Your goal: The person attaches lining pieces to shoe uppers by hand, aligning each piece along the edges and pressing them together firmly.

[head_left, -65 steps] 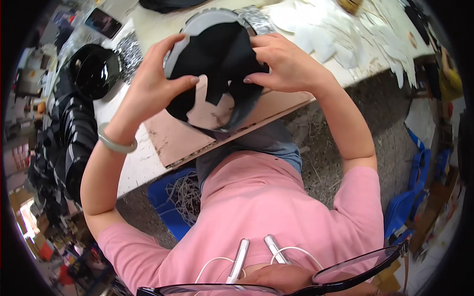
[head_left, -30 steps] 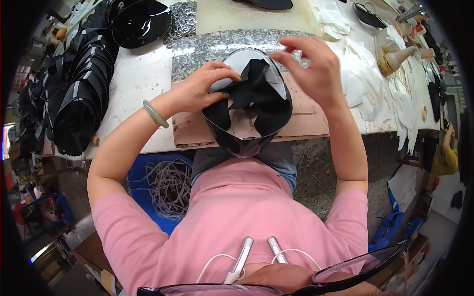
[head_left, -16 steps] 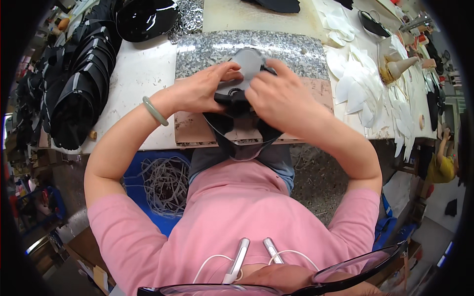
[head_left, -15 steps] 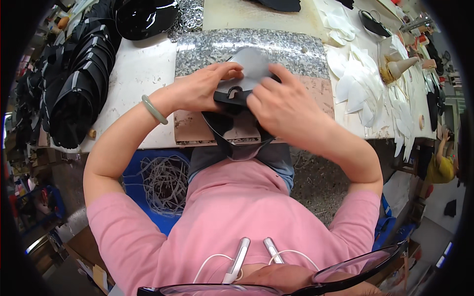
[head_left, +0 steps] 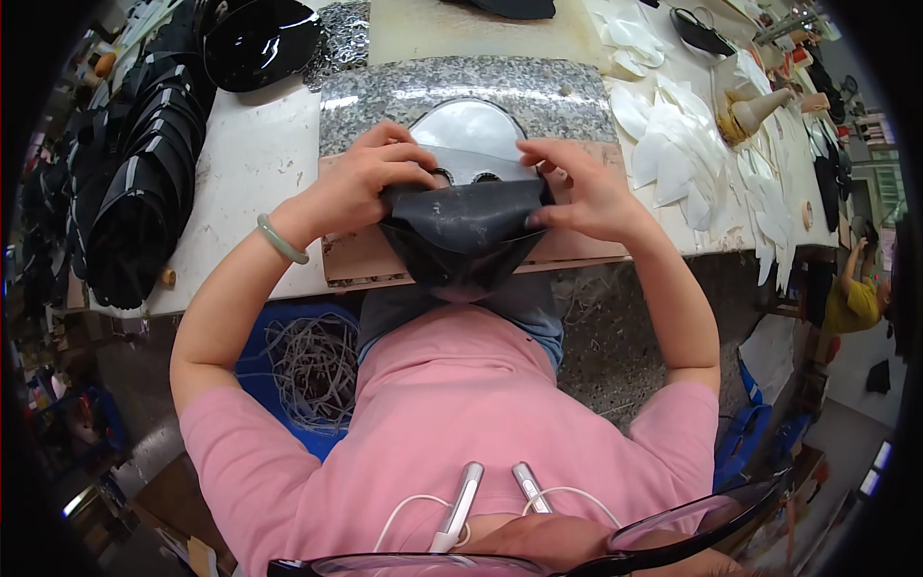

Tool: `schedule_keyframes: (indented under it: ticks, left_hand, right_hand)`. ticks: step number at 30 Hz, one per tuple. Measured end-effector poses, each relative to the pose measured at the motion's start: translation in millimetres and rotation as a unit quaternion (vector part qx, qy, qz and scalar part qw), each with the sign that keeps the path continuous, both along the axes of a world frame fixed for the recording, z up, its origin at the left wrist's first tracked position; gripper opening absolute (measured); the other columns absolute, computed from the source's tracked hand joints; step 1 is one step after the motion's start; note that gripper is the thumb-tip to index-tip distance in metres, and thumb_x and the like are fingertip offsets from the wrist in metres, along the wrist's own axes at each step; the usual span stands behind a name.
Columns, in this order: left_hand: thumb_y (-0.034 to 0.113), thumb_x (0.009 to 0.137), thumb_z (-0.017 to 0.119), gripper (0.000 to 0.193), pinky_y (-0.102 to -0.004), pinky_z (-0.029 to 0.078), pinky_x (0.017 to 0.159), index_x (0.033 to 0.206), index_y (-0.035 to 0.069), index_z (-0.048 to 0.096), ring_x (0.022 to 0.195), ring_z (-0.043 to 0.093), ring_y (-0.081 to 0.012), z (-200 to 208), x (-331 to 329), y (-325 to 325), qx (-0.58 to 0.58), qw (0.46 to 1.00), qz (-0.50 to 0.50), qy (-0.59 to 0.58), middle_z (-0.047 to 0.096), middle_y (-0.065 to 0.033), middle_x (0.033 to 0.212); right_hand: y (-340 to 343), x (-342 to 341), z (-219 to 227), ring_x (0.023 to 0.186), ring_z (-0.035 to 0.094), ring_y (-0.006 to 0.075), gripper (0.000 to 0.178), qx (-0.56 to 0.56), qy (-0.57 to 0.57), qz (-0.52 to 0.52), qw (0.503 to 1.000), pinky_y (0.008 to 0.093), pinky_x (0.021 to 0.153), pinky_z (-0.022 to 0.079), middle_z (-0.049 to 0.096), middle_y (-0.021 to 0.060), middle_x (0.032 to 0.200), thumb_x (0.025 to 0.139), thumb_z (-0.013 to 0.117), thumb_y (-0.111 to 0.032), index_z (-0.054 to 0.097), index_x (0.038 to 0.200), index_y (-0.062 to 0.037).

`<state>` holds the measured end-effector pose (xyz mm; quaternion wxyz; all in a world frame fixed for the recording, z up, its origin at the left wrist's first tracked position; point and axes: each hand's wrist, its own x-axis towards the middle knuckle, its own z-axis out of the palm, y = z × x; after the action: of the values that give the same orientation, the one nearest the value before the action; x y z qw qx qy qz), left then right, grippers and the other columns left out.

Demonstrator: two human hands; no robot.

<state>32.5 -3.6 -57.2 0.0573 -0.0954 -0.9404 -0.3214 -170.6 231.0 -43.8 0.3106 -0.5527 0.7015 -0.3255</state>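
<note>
A glossy black leather-like piece (head_left: 471,226) with a rounded, pale grey lining (head_left: 466,125) lies folded at the table's front edge, its lower part hanging over my lap. Dark-edged cutouts show along the fold. My left hand (head_left: 389,178) grips its left side, fingers curled over the fold and partly hidden behind it. At the other side, my right hand (head_left: 586,192) holds the edge between a thumb on the black flap and bent fingers by the lining.
Under the work lie a speckled stone slab (head_left: 567,96) and a brownish board (head_left: 365,255). Stacked black pieces (head_left: 135,202) stand at left, white cut pieces (head_left: 663,144) at right, with a cone-shaped spool (head_left: 755,113) beyond. A blue bin (head_left: 264,385) of strips sits below.
The black flap has been turned down over the front, and the rounded lining now lies spread behind it. My right hand has moved from the middle out to the piece's right side.
</note>
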Motion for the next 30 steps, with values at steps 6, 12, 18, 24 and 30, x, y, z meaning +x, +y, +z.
schedule_keyframes:
  ticks: [6,12,18,24,30]
  left_hand:
    - [-0.013,0.058,0.061,0.043,-0.0370,0.039,0.097,0.094,0.009,0.068,0.109,0.046,-0.0277,-11,3,0,0.014,0.996,0.085,-0.010,0.059,-0.0039,0.109]
    - [0.000,0.065,0.068,0.028,-0.0371,0.038,0.096,0.091,0.009,0.067,0.107,0.048,-0.0259,-20,5,0,0.000,0.984,0.175,0.031,0.060,-0.0048,0.104]
    - [0.011,0.073,0.074,0.023,-0.0358,0.038,0.095,0.092,0.004,0.064,0.106,0.048,-0.0258,-25,-1,-3,0.050,0.973,0.224,0.009,0.060,-0.0054,0.106]
    - [0.015,0.076,0.074,0.025,-0.0346,0.039,0.094,0.093,0.001,0.062,0.106,0.046,-0.0264,-26,-2,1,0.032,0.967,0.250,0.027,0.058,-0.0070,0.109]
    - [0.016,0.077,0.074,0.027,-0.0338,0.040,0.090,0.093,0.000,0.059,0.102,0.045,-0.0263,-29,-3,3,0.039,0.963,0.263,0.053,0.058,-0.0084,0.107]
  right_hand:
    - [-4,5,-27,0.102,0.051,0.0258,0.043,-0.058,0.089,-0.016,0.994,0.0335,0.084,0.046,0.056,0.0066,0.104,0.064,0.076,-0.006,0.064,0.106,-0.0082]
    - [-10,15,-40,0.082,0.057,0.0206,0.021,-0.135,0.067,-0.144,0.978,0.0292,0.068,0.047,0.058,0.0044,0.083,0.068,0.069,-0.002,0.067,0.089,-0.0055]
    - [-20,20,-44,0.068,0.058,0.0192,0.014,-0.134,0.055,-0.227,0.963,0.0307,0.063,0.047,0.061,0.0047,0.075,0.072,0.072,-0.010,0.068,0.085,-0.0066]
    - [-23,21,-41,0.065,0.060,0.0186,0.020,-0.108,0.128,-0.241,0.956,0.0314,0.060,0.047,0.062,0.0048,0.074,0.074,0.075,-0.021,0.066,0.082,-0.0053]
    - [-25,22,-39,0.064,0.060,0.0195,0.023,-0.070,0.119,-0.265,0.954,0.0328,0.058,0.047,0.062,0.0046,0.073,0.074,0.076,-0.025,0.065,0.081,-0.0063]
